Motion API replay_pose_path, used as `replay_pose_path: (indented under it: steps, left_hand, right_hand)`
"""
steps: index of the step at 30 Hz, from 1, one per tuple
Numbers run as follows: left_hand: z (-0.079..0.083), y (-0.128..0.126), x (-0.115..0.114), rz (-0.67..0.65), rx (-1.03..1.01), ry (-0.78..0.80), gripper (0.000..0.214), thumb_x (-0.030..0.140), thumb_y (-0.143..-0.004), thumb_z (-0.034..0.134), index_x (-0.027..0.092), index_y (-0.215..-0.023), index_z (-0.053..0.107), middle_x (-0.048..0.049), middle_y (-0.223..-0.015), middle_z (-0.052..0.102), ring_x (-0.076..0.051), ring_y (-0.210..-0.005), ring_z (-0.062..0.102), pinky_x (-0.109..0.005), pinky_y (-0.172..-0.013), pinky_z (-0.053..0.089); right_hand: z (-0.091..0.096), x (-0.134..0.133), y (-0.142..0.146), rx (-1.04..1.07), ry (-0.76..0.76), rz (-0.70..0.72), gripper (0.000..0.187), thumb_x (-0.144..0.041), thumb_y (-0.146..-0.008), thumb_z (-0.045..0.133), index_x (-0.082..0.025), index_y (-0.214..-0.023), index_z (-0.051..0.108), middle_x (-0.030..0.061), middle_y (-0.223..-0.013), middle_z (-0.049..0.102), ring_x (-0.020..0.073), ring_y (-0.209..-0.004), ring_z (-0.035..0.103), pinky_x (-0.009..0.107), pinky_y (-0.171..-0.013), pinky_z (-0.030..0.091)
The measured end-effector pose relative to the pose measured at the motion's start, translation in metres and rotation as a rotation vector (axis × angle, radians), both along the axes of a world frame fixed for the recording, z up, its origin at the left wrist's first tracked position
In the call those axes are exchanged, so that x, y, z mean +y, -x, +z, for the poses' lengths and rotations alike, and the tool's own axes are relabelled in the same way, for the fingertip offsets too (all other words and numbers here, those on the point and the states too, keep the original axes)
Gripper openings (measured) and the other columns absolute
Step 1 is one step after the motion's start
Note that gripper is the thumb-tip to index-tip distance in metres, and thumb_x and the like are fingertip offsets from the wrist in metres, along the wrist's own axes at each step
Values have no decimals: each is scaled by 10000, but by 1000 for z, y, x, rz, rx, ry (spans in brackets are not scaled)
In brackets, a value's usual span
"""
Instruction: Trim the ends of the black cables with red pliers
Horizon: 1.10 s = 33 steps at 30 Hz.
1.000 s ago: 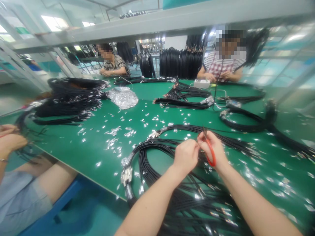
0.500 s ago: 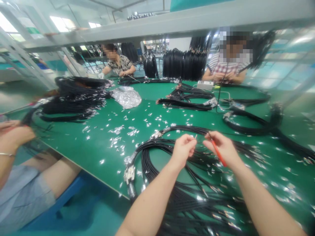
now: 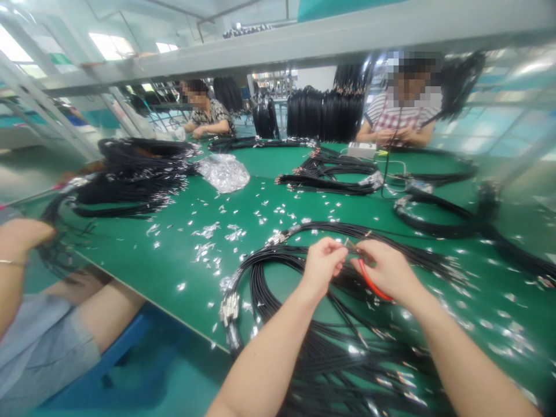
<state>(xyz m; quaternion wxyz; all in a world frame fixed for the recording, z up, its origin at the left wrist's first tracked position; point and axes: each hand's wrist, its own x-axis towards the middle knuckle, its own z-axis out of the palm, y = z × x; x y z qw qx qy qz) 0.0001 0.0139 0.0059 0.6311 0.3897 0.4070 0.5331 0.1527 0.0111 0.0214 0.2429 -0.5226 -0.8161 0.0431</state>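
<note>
My left hand [image 3: 324,263] is closed in a pinch on the end of a thin black cable, just above a coiled bundle of black cables [image 3: 278,278] on the green table [image 3: 174,255]. My right hand [image 3: 384,267] is closed round a small red-handled cutting tool [image 3: 369,281], whose tip meets the cable end between the two hands. The hands almost touch. More black cables with metal ends [image 3: 347,359] lie under my forearms.
Small silvery scraps [image 3: 208,231] litter the table. A clear plastic bag [image 3: 223,171] and more cable bundles [image 3: 130,174] lie farther back. A person sits close at my left [image 3: 26,278]; two others work across the table [image 3: 402,116].
My hands drew apart half a second ago, then came together again, the red tool's tip returning to the cable end. The head view shifted slightly.
</note>
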Motion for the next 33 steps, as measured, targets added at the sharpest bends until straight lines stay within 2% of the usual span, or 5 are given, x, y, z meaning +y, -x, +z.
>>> replay_pose_path:
  steps: [11,16,20,25,33]
  left_hand:
    - [-2,-3,-2,126,117,-143,144,261,-635,634,151,-647,542,52,-504,481,-46,-418,412,-165,-380,295]
    - [4,-1,0,138,54,-70,156,258,-621,636,150,-643,526,59,-472,458,-41,-383,369,-168,-354,244]
    - [3,-2,-1,37,99,-25,187,278,-603,650,141,-616,522,63,-442,435,-30,-361,319,-168,-358,184]
    - [-5,-3,-4,-64,159,-128,190,257,-584,659,139,-569,512,67,-457,403,-38,-419,329,-172,-420,234]
    - [-8,-6,-6,-266,495,-402,79,123,-598,526,128,-530,485,34,-518,442,-88,-536,398,-192,-498,302]
  right_hand:
    - [3,-1,0,-13,53,-16,124,-317,-765,525,-219,-793,596,40,-727,640,181,-622,579,262,-543,406]
    - [3,4,-14,29,129,-52,102,-317,-715,586,-226,-761,591,6,-635,617,173,-545,557,270,-515,411]
    - [12,1,-15,217,-106,61,149,-217,-760,539,-223,-906,566,41,-800,625,173,-653,555,287,-597,453]
    - [27,-6,-1,-178,-372,408,276,-75,-826,390,-185,-986,586,74,-752,579,209,-766,488,339,-687,419]
    - [31,-25,-4,-625,-340,427,195,-69,-840,392,-140,-857,573,63,-665,546,178,-611,465,303,-559,334]
